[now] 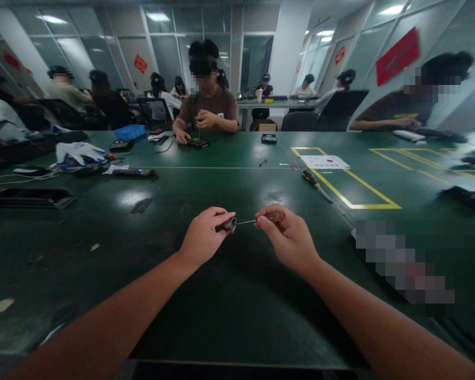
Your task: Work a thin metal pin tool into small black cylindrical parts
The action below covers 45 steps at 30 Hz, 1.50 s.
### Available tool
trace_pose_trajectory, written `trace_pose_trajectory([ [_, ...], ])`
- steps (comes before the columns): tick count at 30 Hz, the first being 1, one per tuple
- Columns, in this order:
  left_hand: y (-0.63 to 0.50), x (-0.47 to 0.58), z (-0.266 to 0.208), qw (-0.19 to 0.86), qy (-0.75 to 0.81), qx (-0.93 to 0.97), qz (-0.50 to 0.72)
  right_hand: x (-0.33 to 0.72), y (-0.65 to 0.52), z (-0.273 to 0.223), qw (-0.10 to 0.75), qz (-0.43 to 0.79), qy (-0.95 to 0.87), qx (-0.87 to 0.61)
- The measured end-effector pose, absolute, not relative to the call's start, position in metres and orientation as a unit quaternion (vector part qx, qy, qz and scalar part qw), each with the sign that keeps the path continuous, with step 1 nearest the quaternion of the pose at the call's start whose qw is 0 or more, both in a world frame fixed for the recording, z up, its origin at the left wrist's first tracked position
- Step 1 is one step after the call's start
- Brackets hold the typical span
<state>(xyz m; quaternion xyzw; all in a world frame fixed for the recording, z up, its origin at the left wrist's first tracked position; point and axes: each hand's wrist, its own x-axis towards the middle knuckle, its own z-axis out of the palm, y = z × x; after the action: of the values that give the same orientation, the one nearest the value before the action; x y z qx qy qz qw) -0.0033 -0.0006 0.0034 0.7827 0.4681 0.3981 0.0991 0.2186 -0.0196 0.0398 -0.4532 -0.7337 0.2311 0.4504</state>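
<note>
My left hand [204,233] is closed round a short, dark metal cylinder [230,224] with a round open end that faces right. Between the fingers of my right hand [291,237] is the brownish, see-through handle of a small screwdriver [275,216]. Its thin shaft points left, and the tip reaches the cylinder's open end; whether it goes inside I cannot tell. Both hands are above the middle of the green table [237,295]. Fingers cover most of the cylinder.
A yellow-and-black screwdriver [315,184] lies beyond my right hand, near yellow tape [374,206] and a white sheet [325,162]. White gloves [80,154], a dark pen-shaped tool [134,172] and a blue basket [129,132] are at the left. A co-worker [206,105] sits opposite.
</note>
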Motion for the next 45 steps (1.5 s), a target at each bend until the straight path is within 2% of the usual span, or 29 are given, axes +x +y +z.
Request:
trace_pose_trajectory([
  [5, 0.003, -0.005, 0.000, 0.114, 0.490, 0.783, 0.365, 0.219, -0.019, 0.042, 0.427, 0.165, -0.760, -0.461],
  [11, 0.005, -0.007, 0.001, 0.162, 0.513, 0.771, 0.340, 0.222, -0.010, 0.034, 0.458, 0.201, -0.713, -0.491],
  [19, 0.004, -0.008, 0.002, 0.168, 0.549, 0.758, 0.308, 0.224, -0.004, 0.029, 0.493, 0.261, -0.655, -0.510],
  [23, 0.006, -0.011, -0.003, 0.145, 0.566, 0.756, 0.295, 0.222, -0.003, 0.028, 0.439, 0.243, -0.681, -0.533],
  [27, 0.006, -0.011, -0.004, 0.129, 0.600, 0.757, 0.227, 0.220, -0.005, 0.029, 0.403, 0.233, -0.694, -0.550],
  [37, 0.015, 0.002, -0.003, -0.009, 0.583, 0.805, 0.109, 0.220, -0.005, 0.027, 0.404, 0.246, -0.698, -0.538],
  [45, 0.029, 0.012, 0.000, -0.036, 0.518, 0.850, 0.089, 0.220, -0.005, 0.028, 0.403, 0.247, -0.701, -0.534],
])
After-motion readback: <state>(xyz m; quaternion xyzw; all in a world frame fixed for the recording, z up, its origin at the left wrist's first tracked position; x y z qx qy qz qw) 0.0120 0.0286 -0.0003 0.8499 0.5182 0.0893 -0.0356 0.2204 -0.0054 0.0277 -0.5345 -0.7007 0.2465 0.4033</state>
